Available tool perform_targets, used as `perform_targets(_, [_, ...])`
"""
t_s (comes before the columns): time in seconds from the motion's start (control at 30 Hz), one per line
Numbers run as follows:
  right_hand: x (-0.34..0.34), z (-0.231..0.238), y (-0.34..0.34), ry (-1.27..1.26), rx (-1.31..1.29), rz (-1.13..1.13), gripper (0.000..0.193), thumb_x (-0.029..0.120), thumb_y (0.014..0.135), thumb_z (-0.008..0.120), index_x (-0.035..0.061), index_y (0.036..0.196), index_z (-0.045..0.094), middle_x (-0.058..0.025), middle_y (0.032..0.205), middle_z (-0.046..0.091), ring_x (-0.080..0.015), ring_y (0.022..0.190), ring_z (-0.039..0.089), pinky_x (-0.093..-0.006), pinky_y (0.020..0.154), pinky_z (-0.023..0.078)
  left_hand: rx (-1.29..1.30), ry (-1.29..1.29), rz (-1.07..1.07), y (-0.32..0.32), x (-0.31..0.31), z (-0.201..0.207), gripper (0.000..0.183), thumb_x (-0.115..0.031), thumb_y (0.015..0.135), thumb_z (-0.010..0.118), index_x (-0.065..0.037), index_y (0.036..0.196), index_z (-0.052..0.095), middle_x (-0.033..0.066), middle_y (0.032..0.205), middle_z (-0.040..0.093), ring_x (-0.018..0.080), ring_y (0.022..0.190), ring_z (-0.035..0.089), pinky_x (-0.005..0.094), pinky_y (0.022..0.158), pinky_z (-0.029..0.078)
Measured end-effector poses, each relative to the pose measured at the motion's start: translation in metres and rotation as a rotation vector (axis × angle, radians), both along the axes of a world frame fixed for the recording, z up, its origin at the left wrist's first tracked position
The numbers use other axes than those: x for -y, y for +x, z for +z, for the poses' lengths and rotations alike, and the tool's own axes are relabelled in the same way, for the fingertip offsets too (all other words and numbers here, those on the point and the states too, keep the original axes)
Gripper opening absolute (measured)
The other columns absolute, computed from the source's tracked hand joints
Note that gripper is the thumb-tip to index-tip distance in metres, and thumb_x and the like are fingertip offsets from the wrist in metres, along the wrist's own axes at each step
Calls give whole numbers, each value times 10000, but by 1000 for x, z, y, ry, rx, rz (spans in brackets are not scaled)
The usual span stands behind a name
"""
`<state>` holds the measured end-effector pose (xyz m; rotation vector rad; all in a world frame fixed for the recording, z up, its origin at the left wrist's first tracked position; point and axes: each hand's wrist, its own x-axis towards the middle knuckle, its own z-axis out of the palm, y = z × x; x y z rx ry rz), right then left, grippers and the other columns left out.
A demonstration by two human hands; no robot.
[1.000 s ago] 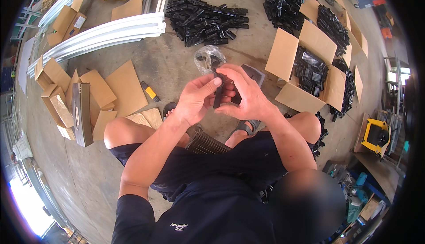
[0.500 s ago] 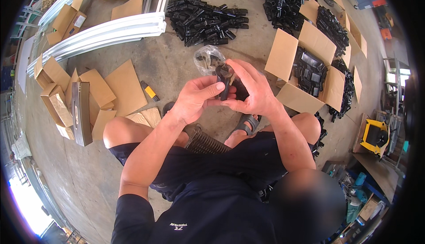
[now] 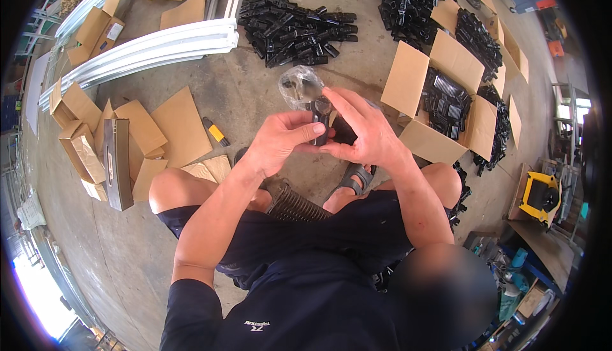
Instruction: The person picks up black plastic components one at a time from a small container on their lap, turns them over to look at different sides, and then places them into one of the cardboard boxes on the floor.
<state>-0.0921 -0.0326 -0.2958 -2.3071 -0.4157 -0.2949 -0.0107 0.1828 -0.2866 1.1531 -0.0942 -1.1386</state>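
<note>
In front of my lap I hold a small black plastic part (image 3: 320, 118) with a rounded upper end. My left hand (image 3: 290, 136) is closed on it, its thumb pressed along the part's side. My right hand (image 3: 364, 128) curves around the other side, fingertips at the rounded top and thumb near the bottom. Its palm side and the inner face of the part are hidden. Just beyond my fingers a clear plastic bag (image 3: 297, 86) with dark bits inside lies on the concrete floor.
Piles of black parts (image 3: 290, 29) lie ahead, and an open cardboard box (image 3: 408, 74) of them stands at right. White metal rails (image 3: 159, 45) and torn cardboard (image 3: 182, 125) lie at left, near a yellow-and-black tool (image 3: 217, 132). A coiled spring (image 3: 296, 204) sits between my legs.
The black part has turned slightly between my fingers, and its rounded top has dropped a little. Both hands keep nearly the same place, and the floor items have not moved.
</note>
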Motion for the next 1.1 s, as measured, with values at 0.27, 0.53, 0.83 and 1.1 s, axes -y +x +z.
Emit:
perform_targets(0.27, [0,6,0,53,-127,36,950,317,726,896,26,1512,450,-216,1425,543,-425,1219,597,-455,971,541,33,27,-1,-1,-1,-5,318,-177,1005,696,92,1167,649,164,1090,718,261,1079,720,382,910,620])
perform_targets(0.53, [-3,2,-6,75,-129,36,965,189,710,914,-9,1519,426,-213,1408,542,-383,1192,605,-417,954,587,30,49,-45,3,-2,-4,285,-151,1009,685,91,1155,657,151,1062,724,230,1052,722,365,891,627])
perform_targets(0.83, [-8,-1,-8,114,-160,34,984,187,733,905,19,1556,393,-217,1451,513,-361,1172,627,-406,949,582,104,132,-86,6,-4,-3,272,-153,981,722,88,1105,692,118,1025,725,188,990,723,335,841,635])
perform_targets(1.1, [-8,1,-7,254,-281,42,1024,188,730,908,48,1581,356,-195,1427,542,-329,1118,658,-409,945,565,115,85,-50,1,-4,-3,280,-142,980,721,80,1145,680,125,1038,730,205,996,728,345,858,618])
